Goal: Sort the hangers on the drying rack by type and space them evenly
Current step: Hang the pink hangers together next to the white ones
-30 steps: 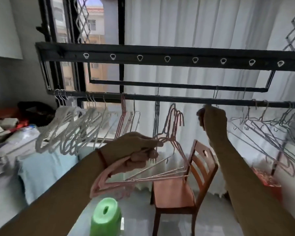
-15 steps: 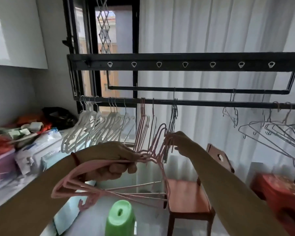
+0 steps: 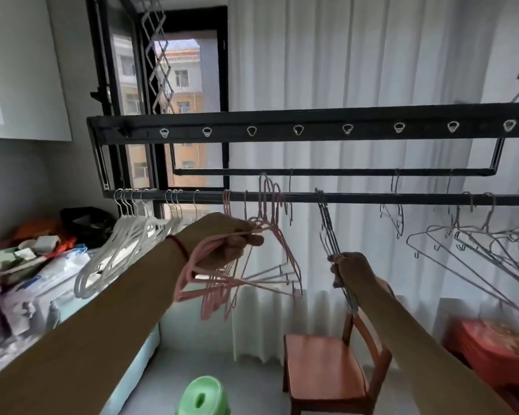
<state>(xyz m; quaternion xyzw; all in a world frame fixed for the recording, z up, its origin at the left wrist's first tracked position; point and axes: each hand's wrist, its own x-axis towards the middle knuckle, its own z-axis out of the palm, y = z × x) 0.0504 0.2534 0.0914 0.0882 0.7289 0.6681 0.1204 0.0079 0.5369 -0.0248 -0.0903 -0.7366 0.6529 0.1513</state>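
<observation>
Head view shows, nearest to the camera, the left hand (image 3: 222, 241) closed around a bundle of pink hangers (image 3: 246, 283). Their hooks rise in front of the front rail (image 3: 372, 198), but I cannot tell if any is already over it. The right hand (image 3: 352, 269) is closed on a tight bunch of dark wire hangers (image 3: 327, 229), which hangs from the rail just right of the pink hooks.

I judge the step is to make room on the rail for the pink group. To do it well, the right hand should slide the dark bunch along the rail away from the pink hooks, keeping its hooks seated. Then the pink ones can go on one by one with equal gaps.

Left along the rail hang the white hangers (image 3: 126, 238), crowded together. Far right along it, grey wire hangers (image 3: 474, 247) lie tangled and uneven.

Below the rail stand a wooden chair (image 3: 327, 363) and a green stool (image 3: 204, 396) on a pale floor. Behind the rail are white curtains (image 3: 342, 70) and a window (image 3: 180, 100).
</observation>
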